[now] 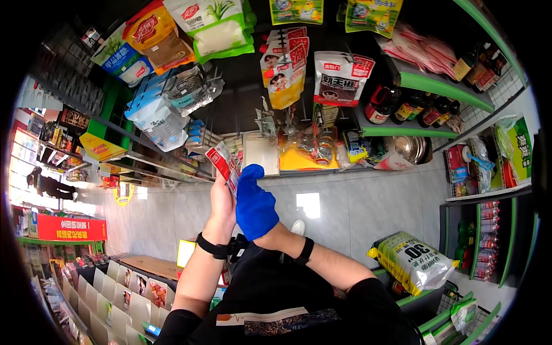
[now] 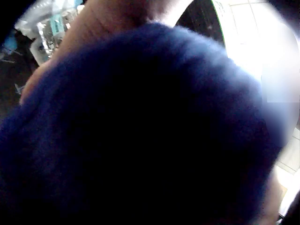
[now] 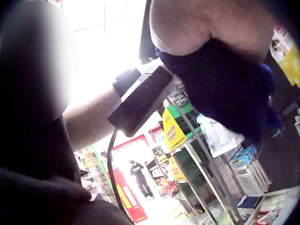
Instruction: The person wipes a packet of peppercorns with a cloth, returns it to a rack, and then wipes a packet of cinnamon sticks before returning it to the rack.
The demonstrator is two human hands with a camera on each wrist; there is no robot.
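Over a glossy grey tiled shop floor (image 1: 368, 201), two black-banded forearms (image 1: 198, 282) converge; a fuzzy blue cloth (image 1: 253, 202) hides the fingers of the right hand (image 1: 271, 236), so I can't tell their state, beside the left hand (image 1: 221, 201) gripping a red-and-white printed packet (image 1: 221, 161).

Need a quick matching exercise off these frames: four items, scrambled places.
1. Blue cloth
2. Red-and-white packet
3. Bag marked "30"
4. White shoe

A. Held in the left hand
B. On the grey tiled floor
C. Fills most of the left wrist view
D. Lower right of the head view

Pairs: 1-C, 2-A, 3-D, 4-B
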